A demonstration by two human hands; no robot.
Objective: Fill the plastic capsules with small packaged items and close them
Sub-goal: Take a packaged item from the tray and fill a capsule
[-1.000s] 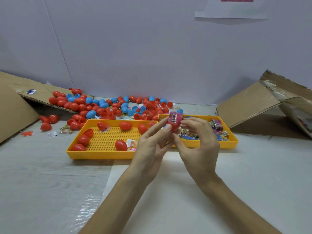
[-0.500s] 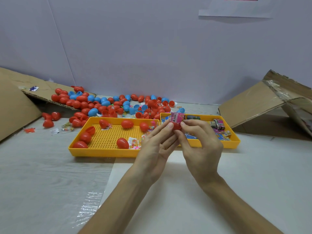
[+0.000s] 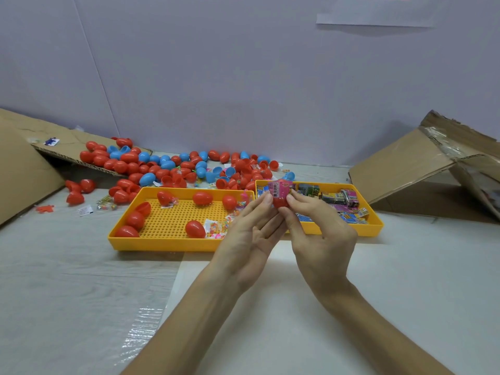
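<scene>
While the red capsule half (image 3: 280, 204) is held raised in front of two trays, a pink packet (image 3: 280, 188) with a barcode label is seen standing in its open top, its upper part sticking out above the rim. The capsule half is pinched by the right hand (image 3: 320, 234) — thumb and forefinger are curled onto its right side and lower end, and how the other fingers lie cannot be told. The left hand (image 3: 247, 239) is held palm-up with its fingers nearly straight. Only its topmost fingertip (image 3: 267, 198) is pressed against the left side of capsule half and packet, and nothing is enclosed by it. In the view the held piece is placed over the spot where the trays meet.

On the table (image 3: 54, 280) the two yellow trays are set side by side, touching. In the left tray (image 3: 162, 244) several closed red capsules (image 3: 202, 197) are scattered on the perforated floor, along with small clear sachets (image 3: 215, 228) of coloured bits. The right tray (image 3: 377, 226) is filled with small printed packets (image 3: 338, 197) — dark, pink and blue ones. Behind the trays a heap of red and blue capsules (image 3: 162, 166) is spread along the wall, some of them open halves. Flattened cardboard (image 3: 19, 171) is leaned at the far left, and a torn cardboard box (image 3: 400, 169) is laid at the right. A white sheet (image 3: 297, 307) is spread beneath the forearms.
</scene>
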